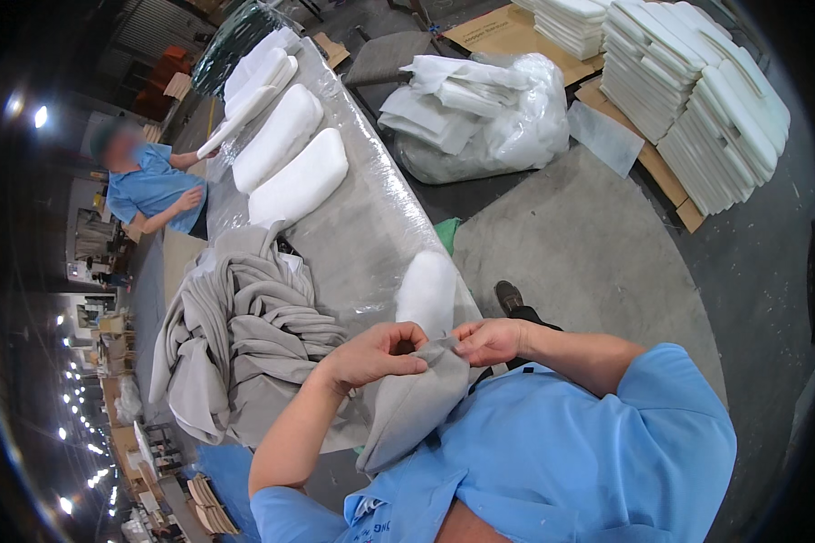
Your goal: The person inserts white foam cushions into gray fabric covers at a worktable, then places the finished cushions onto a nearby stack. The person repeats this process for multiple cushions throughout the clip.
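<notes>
A white padded cushion (427, 291) lies across the table edge in front of me, its near part inside a grey fabric cover (411, 409). My left hand (377, 355) pinches the cover's edge between thumb and fingers. On the other side of the opening, my right hand (487, 342) grips the same edge with its fingertips. The cover's closed end hangs toward my body. A heap of loose grey fabric covers (244, 335) is piled on the table left of my left hand.
White cushions (285, 136) lie along the far part of the plastic-wrapped table (362, 195). A co-worker (158, 185) in blue stands at its far left, one hand on a cushion. To the right are a plastic bag of white sheets (480, 118) and stacked white panels (697, 100) on cardboard.
</notes>
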Demonstrator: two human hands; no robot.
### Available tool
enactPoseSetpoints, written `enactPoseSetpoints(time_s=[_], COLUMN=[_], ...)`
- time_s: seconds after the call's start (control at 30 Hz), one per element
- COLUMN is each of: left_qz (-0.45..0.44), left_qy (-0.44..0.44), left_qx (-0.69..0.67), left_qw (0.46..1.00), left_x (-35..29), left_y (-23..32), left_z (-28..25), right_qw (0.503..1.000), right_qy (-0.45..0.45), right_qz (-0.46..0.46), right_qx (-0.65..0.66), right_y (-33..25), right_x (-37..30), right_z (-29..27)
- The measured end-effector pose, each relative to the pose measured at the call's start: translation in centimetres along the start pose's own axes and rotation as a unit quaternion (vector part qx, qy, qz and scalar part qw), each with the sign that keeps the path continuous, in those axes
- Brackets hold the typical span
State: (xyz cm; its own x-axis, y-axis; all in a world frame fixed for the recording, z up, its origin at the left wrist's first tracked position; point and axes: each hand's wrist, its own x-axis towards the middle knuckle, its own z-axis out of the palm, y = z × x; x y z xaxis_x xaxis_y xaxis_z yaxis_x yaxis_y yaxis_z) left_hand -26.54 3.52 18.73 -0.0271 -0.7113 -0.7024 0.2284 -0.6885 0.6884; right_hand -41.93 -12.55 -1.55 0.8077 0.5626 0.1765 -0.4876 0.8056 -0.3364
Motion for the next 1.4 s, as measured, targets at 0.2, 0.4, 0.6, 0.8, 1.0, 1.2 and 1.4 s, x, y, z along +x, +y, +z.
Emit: enactPoseSetpoints(time_s=[0.2, 0.4, 0.6, 0.8, 1.0, 1.2, 1.4], left_qz=[-0.007, -0.004, -0.001, 0.147, 0.119, 0.008, -0.041], left_qy=[0.015, 0.002, 0.024, 0.051, 0.132, 0.118, 0.027], left_qx=[-0.014, -0.081, -0.117, -0.253, -0.344, -0.090, 0.021], left_qw=[1.000, 0.997, 0.993, 0.955, 0.922, 0.989, 0.999], left_x=[0.2, 0.7, 0.8, 0.9, 1.3, 1.2, 2.2], left_y=[-0.6, -1.6, -2.1, -2.5, -3.3, -3.0, -2.1], left_z=[-0.6, -0.6, 0.1, 2.1, 3.3, -0.5, -3.1], right_qw=[0.994, 0.963, 0.929, 0.909, 0.923, 0.915, 0.894], right_qy=[0.080, 0.171, 0.200, 0.234, 0.216, 0.230, 0.256], right_qz=[-0.080, -0.108, -0.150, -0.150, -0.171, -0.166, -0.172], right_qx=[0.006, -0.181, -0.272, -0.312, -0.268, -0.288, -0.325], right_y=[-0.2, -0.7, -0.2, 0.4, 0.2, -0.9, -1.5], right_x=[0.2, 0.0, 0.3, 0.5, 0.8, 1.1, 0.9], right_z=[1.1, 2.6, 3.3, 3.3, 3.2, 4.2, 4.9])
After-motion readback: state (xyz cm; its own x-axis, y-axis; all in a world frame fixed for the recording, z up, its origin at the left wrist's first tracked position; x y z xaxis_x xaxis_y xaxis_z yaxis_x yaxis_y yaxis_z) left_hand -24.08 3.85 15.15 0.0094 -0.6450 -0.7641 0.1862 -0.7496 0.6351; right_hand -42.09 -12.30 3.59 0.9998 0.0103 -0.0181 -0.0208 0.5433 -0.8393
